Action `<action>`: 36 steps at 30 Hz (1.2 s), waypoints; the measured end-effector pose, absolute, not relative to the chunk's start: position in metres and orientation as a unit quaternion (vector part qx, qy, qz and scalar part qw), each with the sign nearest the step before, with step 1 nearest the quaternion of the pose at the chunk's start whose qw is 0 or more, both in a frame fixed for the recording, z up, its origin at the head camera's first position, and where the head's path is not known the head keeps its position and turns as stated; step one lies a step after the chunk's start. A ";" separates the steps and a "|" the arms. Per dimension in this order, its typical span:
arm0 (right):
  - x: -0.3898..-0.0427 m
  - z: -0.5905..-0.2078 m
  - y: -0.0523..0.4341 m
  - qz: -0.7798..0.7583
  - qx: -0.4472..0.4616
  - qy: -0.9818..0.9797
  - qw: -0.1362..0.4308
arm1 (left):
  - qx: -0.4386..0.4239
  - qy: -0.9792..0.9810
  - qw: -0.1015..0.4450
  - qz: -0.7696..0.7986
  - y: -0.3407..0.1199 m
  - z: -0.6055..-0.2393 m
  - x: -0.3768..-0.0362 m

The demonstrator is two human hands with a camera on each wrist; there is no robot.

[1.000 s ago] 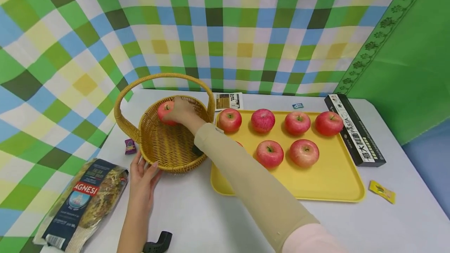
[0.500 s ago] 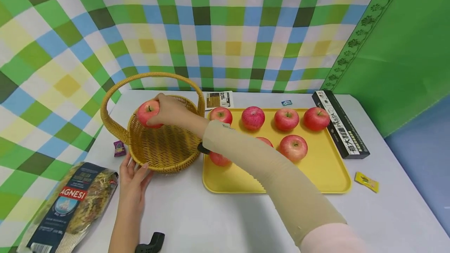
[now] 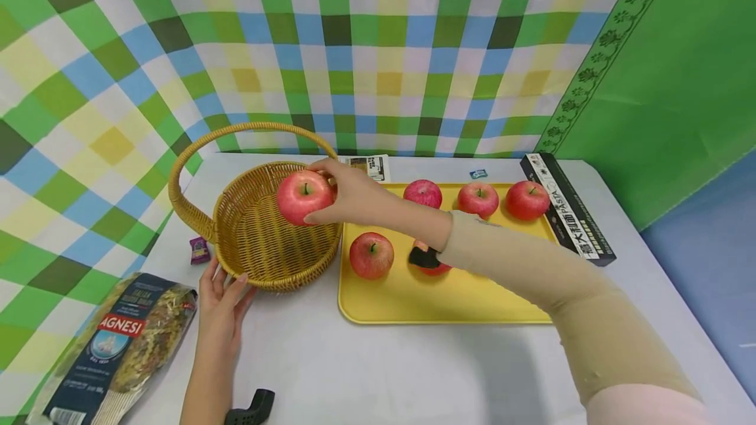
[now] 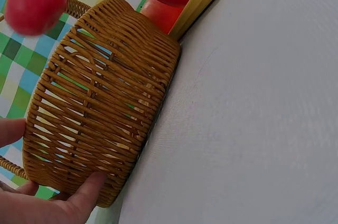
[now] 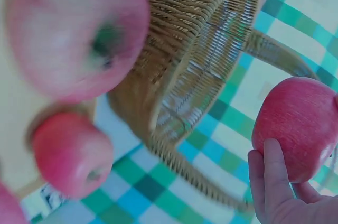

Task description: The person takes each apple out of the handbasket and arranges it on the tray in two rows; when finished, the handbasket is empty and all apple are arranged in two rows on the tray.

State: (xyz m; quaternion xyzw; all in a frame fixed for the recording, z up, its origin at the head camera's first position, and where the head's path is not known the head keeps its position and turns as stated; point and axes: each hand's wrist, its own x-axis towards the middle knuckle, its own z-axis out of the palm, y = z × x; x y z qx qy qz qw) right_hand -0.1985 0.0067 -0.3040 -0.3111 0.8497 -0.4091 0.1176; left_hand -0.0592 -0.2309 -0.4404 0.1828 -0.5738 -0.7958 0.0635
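Note:
A red apple [image 3: 304,197] is pinched between the thumb and fingers of my right hand [image 3: 348,197], over the right side of the wicker basket [image 3: 274,284]. In the right wrist view the fingertips rest along the side of the apple [image 5: 296,129], with the basket [image 5: 174,39] behind it. No apple shows inside the basket, whose tall handle [image 3: 254,127] stands upright. My left hand [image 3: 220,307] touches the basket's near left side. In the left wrist view its fairly straight fingers [image 4: 90,192] lie against the woven outer wall [image 4: 100,108].
Right of the basket stands a yellow tray [image 3: 407,310] bearing several apples [image 3: 371,256], partly hidden by my right arm. A black pasta box [image 3: 567,208] lies at its far right. An Agnesi pasta bag [image 3: 121,346] and a purple packet [image 3: 199,250] lie to the left.
My right hand has lifted the apple from inside the basket and carried it right, toward the tray side. The left hand stays at the basket. The head view has shifted slightly.

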 end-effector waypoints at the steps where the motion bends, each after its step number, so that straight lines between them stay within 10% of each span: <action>1: -0.195 -0.302 0.019 -0.421 -0.303 0.846 0.121 | 0.184 -0.573 0.062 -0.796 -0.230 -0.440 -0.060; 22: -0.110 -0.305 0.263 -0.433 -0.062 0.899 -0.021 | 0.193 -0.565 0.073 -0.799 -0.227 -0.437 -0.059; 36: -0.115 -0.392 0.345 -0.343 0.061 0.936 0.055 | 0.212 -0.573 0.069 -0.789 -0.227 -0.438 -0.060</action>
